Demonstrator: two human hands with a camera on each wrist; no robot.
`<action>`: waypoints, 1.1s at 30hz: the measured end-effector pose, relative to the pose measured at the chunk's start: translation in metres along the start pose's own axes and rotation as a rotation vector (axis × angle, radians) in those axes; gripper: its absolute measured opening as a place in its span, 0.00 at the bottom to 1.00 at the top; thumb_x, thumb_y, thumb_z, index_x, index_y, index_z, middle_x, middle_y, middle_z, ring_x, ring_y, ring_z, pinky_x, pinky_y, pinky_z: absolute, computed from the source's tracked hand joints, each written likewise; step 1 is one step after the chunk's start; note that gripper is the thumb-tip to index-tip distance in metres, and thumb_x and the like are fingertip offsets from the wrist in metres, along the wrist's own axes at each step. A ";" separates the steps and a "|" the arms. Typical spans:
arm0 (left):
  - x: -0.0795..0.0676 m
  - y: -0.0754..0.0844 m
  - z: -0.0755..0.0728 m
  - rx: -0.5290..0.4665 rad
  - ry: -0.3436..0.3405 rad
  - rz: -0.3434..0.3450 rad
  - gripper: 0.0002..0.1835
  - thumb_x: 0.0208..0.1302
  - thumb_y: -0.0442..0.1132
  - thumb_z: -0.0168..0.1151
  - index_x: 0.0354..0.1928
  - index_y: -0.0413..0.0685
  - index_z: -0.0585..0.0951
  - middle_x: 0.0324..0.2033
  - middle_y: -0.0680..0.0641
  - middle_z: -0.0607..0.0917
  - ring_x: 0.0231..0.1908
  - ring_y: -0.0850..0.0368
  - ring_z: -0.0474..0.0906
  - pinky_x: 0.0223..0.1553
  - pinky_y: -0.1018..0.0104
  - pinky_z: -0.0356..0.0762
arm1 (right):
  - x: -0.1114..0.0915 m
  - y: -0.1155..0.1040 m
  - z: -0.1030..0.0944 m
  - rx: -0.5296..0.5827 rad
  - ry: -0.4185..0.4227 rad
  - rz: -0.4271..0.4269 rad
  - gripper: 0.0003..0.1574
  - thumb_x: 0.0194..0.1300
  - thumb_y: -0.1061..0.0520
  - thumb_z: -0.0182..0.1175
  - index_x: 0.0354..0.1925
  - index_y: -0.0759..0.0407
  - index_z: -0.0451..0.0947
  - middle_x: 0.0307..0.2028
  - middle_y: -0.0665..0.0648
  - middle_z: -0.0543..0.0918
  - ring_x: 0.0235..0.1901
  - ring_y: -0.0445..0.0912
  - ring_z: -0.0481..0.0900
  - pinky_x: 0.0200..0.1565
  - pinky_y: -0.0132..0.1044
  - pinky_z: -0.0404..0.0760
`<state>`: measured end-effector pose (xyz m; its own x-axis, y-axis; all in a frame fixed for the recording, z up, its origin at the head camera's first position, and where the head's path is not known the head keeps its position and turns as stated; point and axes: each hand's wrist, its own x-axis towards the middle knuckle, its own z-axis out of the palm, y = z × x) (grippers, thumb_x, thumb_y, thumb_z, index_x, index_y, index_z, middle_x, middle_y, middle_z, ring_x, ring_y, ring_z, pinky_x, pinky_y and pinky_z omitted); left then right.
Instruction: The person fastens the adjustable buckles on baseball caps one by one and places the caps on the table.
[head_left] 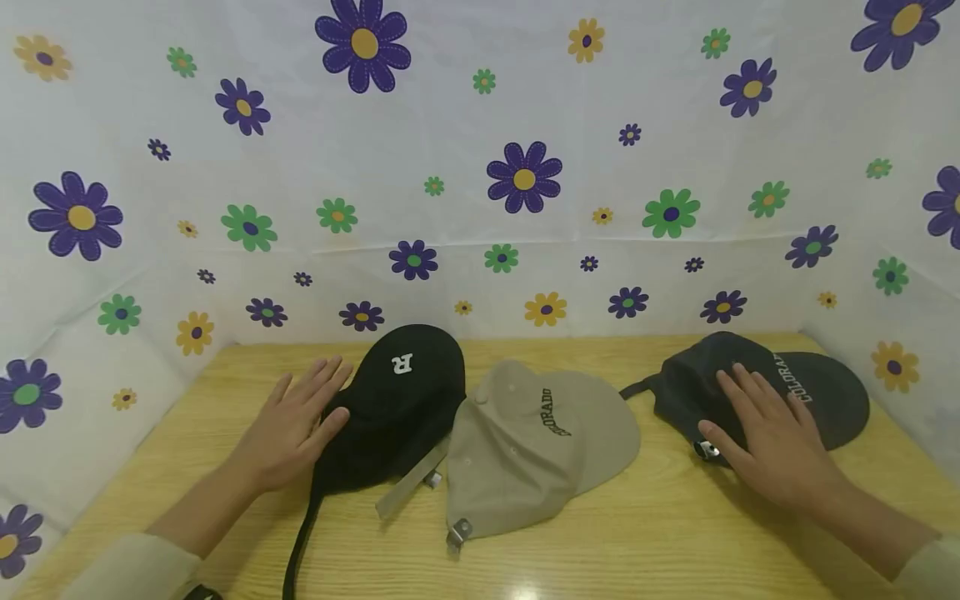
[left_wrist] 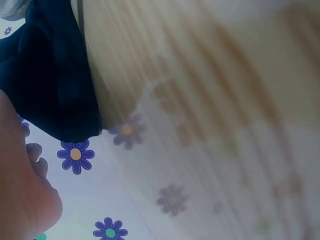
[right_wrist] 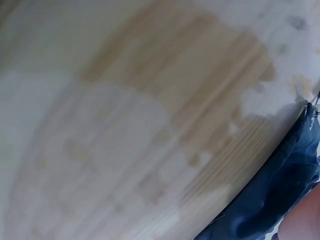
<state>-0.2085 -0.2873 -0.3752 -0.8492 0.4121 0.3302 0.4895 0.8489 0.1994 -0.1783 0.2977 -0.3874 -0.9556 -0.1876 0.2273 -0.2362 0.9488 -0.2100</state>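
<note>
Three baseball caps lie side by side on the table. My left hand (head_left: 288,425) is at the left side of a black cap (head_left: 405,417) with a white letter R, its fingers extended and overlapping the cap's edge. In the middle is a beige cap (head_left: 510,475) with dark lettering, its strap and metal buckle toward me; neither hand is on it. My right hand (head_left: 776,446) lies with spread, straight fingers over a dark grey cap (head_left: 686,379) with light lettering, its brim pointing right. The left wrist view shows the black cap (left_wrist: 55,75) beside part of the hand (left_wrist: 25,185).
The light wooden table (head_left: 600,542) has a glossy surface that reflects the backdrop. A white cloth (head_left: 450,125) printed with purple, green and yellow flowers rises behind the table and along both sides. The black cap's long strap (head_left: 300,542) trails toward the front edge.
</note>
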 end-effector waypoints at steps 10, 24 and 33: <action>0.002 0.013 0.000 0.032 -0.027 0.021 0.33 0.76 0.53 0.46 0.78 0.50 0.57 0.77 0.41 0.57 0.77 0.41 0.48 0.75 0.40 0.36 | -0.003 -0.008 0.002 0.001 -0.001 -0.008 0.49 0.73 0.32 0.47 0.77 0.61 0.52 0.77 0.69 0.48 0.75 0.68 0.47 0.68 0.74 0.38; 0.006 0.027 0.007 -0.002 -0.022 0.042 0.33 0.76 0.52 0.46 0.78 0.50 0.57 0.77 0.41 0.58 0.77 0.40 0.50 0.76 0.44 0.34 | -0.004 -0.030 0.003 0.003 -0.022 -0.051 0.47 0.72 0.34 0.50 0.77 0.56 0.53 0.78 0.65 0.47 0.77 0.65 0.45 0.68 0.73 0.38; 0.009 0.039 0.009 -0.019 0.021 0.082 0.33 0.75 0.51 0.49 0.77 0.50 0.58 0.77 0.43 0.59 0.76 0.41 0.52 0.76 0.43 0.35 | -0.001 -0.045 0.006 0.017 -0.028 -0.078 0.47 0.72 0.33 0.50 0.77 0.55 0.54 0.78 0.63 0.49 0.77 0.63 0.46 0.67 0.74 0.42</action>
<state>-0.1990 -0.2469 -0.3729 -0.8017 0.4732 0.3651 0.5615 0.8057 0.1886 -0.1678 0.2537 -0.3843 -0.9386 -0.2681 0.2174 -0.3130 0.9266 -0.2087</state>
